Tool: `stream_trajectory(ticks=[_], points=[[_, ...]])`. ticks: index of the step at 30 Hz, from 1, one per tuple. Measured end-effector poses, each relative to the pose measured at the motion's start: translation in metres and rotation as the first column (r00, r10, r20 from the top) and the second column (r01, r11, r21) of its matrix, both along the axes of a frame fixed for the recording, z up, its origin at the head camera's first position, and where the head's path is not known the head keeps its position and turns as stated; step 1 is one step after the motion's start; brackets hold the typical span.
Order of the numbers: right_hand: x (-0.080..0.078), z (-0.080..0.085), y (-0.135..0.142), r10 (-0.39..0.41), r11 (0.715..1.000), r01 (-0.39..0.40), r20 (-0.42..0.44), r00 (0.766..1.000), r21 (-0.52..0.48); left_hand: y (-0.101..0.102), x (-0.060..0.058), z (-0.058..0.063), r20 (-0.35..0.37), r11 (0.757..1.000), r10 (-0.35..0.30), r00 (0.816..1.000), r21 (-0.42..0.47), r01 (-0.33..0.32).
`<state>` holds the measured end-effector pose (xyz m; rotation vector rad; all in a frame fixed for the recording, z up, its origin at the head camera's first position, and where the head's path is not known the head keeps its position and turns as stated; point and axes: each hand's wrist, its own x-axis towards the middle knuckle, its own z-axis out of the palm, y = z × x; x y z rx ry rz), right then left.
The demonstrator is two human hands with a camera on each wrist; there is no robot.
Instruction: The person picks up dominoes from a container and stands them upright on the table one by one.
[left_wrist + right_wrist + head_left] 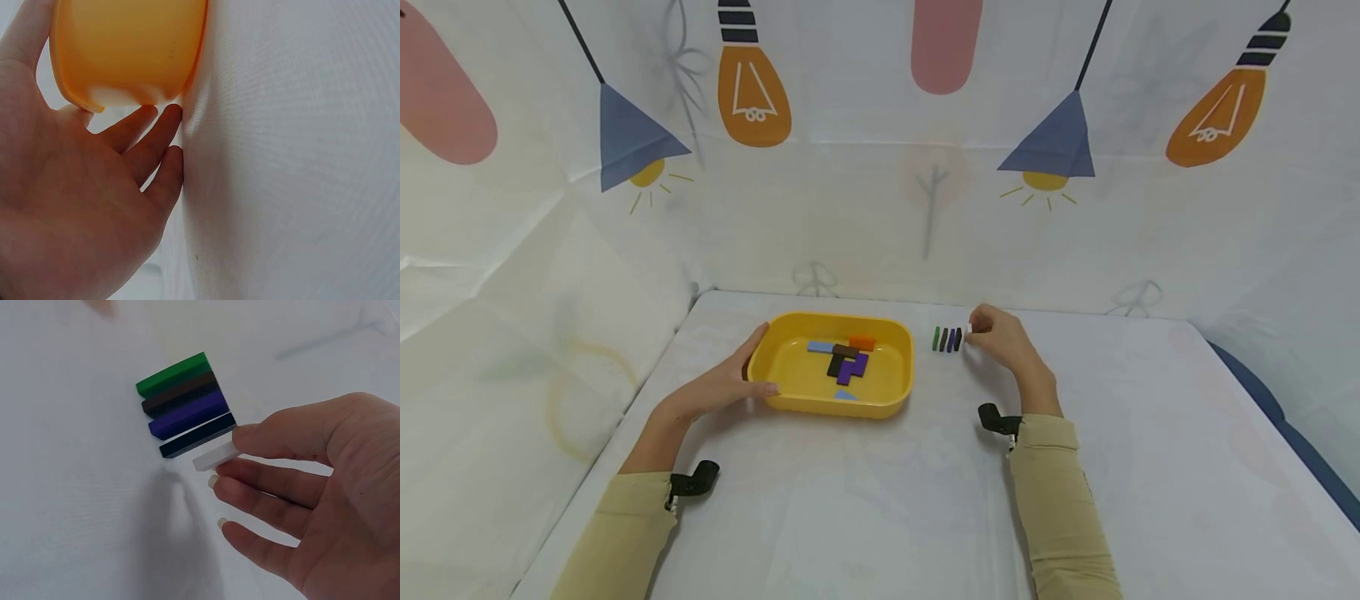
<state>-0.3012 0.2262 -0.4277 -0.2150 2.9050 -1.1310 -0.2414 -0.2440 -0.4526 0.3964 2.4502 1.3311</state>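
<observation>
At its left end, my left hand (724,385) holds a yellow plastic tray (880,410). The thumb lies at the near rim and the fingers reach along the left wall; in the left wrist view several fingertips (172,115) sit low, by the tray's underside. My right hand (1003,337) pinches a small white block (215,454) between thumb and fingers. Beside it stands a row of thin blocks: black (199,435), purple (189,415), dark brown (180,394) and green (173,375). The white block is at the row's right end, next to the black one.
Inside the tray lie several flat pieces: an orange piece (862,342), a brown piece (846,352), purple pieces (853,367), a black piece (835,365) and light blue pieces (820,347). A white cloth covers the table (865,500). A printed curtain (865,208) hangs behind it.
</observation>
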Motion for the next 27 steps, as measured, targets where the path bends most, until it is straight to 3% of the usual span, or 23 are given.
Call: stream_trajectory(ticks=[14,27], points=[[-0.003,-0.0092,0.0024,0.003,1.0,-0.004,0.053,0.999,0.01,0.0006,0.0001,0.0003,0.001,1.0,0.007,1.0,-0.008,-0.007],[0.0001,-0.0064,0.0016,0.005,1.0,-0.005,0.098,0.995,0.004,0.0001,0.0014,0.0007,0.007,1.0,0.004,1.0,0.0,-0.004]])
